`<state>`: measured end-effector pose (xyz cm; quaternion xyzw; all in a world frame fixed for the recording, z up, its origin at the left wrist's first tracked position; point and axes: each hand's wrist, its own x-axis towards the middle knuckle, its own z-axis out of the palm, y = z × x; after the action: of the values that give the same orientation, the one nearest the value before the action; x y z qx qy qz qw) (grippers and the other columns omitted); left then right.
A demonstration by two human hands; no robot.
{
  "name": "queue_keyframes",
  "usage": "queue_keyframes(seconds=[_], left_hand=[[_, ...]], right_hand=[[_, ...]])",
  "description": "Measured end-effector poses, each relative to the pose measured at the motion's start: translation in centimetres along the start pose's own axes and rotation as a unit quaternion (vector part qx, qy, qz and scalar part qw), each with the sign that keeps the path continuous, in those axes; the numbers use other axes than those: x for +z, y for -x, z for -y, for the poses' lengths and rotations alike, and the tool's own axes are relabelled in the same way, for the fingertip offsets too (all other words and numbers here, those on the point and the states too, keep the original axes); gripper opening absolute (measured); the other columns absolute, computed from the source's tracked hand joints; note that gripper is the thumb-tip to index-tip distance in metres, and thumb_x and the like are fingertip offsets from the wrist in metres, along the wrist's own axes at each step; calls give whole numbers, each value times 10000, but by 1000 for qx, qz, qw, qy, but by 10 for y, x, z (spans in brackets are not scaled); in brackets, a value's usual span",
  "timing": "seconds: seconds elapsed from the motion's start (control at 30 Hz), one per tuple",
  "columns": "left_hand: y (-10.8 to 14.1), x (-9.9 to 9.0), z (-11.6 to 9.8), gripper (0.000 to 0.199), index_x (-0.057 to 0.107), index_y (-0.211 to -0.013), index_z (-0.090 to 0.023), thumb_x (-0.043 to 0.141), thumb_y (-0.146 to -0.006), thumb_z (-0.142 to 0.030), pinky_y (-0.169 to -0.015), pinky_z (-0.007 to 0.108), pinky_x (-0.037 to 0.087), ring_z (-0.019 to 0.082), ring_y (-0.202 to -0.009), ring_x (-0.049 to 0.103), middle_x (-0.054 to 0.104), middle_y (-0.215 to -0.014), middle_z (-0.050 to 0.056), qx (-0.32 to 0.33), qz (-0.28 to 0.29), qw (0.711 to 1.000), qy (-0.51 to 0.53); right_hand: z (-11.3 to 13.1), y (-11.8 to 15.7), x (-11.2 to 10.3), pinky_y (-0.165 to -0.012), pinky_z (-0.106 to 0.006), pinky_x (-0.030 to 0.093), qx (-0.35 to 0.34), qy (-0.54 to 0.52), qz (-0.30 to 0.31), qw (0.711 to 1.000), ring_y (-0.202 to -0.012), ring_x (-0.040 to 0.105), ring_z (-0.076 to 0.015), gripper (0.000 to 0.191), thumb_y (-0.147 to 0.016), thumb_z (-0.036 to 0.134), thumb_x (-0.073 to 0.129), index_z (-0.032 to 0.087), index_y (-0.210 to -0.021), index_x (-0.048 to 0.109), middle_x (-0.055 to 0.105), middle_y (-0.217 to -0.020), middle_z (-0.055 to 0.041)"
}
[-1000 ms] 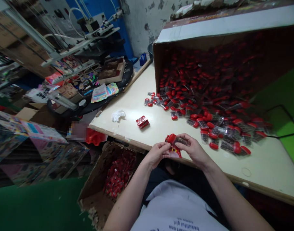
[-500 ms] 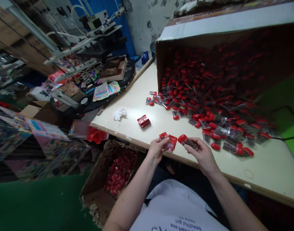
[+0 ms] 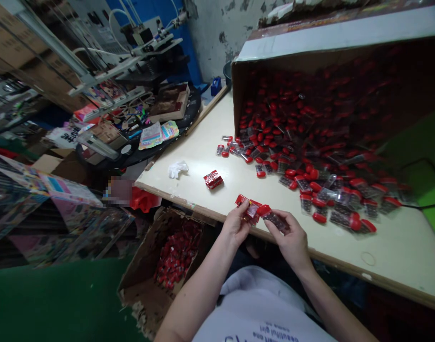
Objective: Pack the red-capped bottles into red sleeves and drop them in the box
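Observation:
Near the front edge of the table, my left hand [image 3: 236, 225] is closed on a red printed card [image 3: 243, 200] that looks folded open, with a pale patch inside. My right hand [image 3: 290, 237] pinches a small clear container [image 3: 275, 219] with a red cap and dark contents. Its red end meets the right side of the card; whether it is inside the fold I cannot tell. A small stack of red printed cards [image 3: 213, 179] lies on the table beyond my left hand. Many similar red-capped containers [image 3: 303, 183] spill towards my right hand.
A large cardboard box [image 3: 292, 50] lies on its side on the white table [image 3: 199, 204], full of red-capped containers. Crumpled white tissue [image 3: 178, 169] lies at left. Below the edge stands an open carton [image 3: 139, 275] holding red packed pieces. A machine with a round black table [image 3: 192, 111] stands left.
My right hand has moved left with the container, bringing its red end up to the card. My left hand still grips the card in nearly the same spot.

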<state>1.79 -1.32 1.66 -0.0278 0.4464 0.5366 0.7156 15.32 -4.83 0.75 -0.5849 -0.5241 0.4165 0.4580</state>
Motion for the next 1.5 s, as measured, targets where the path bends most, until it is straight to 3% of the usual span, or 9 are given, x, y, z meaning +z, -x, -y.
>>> queue_keyframes(seconds=[0.37,0.73,1.0,1.1,1.2,1.3,1.4,1.5], left_hand=[[3,4,9,296,604,-753,-130,782,-586,-297,-629,244,445,126,-629,600,654,-693,20,98,12,995,-15],[11,-1,15,334,659,-859,-108,764,-617,-314,-709,255,438,149,-750,614,681,-867,86,62,67,993,-69],[11,-1,11,317,695,-805,-90,766,-605,-325,-731,268,427,161,-732,620,696,-820,106,81,80,985,-128],[10,-2,14,282,699,-800,-96,764,-608,-292,-727,262,428,153,-719,618,699,-804,89,120,61,982,-130],[10,-2,17,250,693,-763,-99,768,-600,-273,-681,242,423,131,-662,605,692,-743,62,149,16,981,-124],[12,-2,15,261,685,-752,-99,776,-590,-282,-667,237,418,125,-653,601,687,-733,59,137,16,983,-119],[15,-2,10,282,680,-757,-105,782,-584,-303,-676,236,414,122,-667,602,688,-756,63,96,52,989,-101],[16,-2,8,289,677,-751,-102,770,-603,-332,-665,240,410,120,-652,593,686,-761,70,70,74,990,-94]], right_hand=[[-3,5,5,-784,-376,488,23,-21,37,999,-846,613,-237,299,-772,401,629,225,-1009,580,650,-965,-73],[-6,1,8,-791,-368,491,24,-30,43,998,-865,629,-238,314,-770,411,632,229,-1022,592,666,-985,-66],[-6,-4,4,-806,-368,494,35,-70,66,995,-884,630,-239,325,-758,376,653,227,-1044,608,670,-1005,-60],[-3,-2,7,-771,-367,507,44,-86,71,993,-851,638,-241,314,-756,383,649,225,-1026,615,681,-959,-56],[2,2,11,-830,-397,478,-8,-5,27,1000,-895,617,-253,306,-772,368,633,247,-1054,620,657,-991,-70],[5,4,13,-876,-417,452,-38,32,8,999,-936,597,-264,313,-769,364,637,268,-1067,628,645,-996,-75],[7,1,12,-793,-385,505,49,-99,64,992,-907,621,-253,322,-754,387,654,246,-1043,630,665,-995,-65],[7,-1,12,-693,-326,533,141,-221,113,958,-863,640,-225,333,-751,394,663,216,-1030,628,678,-987,-51]])
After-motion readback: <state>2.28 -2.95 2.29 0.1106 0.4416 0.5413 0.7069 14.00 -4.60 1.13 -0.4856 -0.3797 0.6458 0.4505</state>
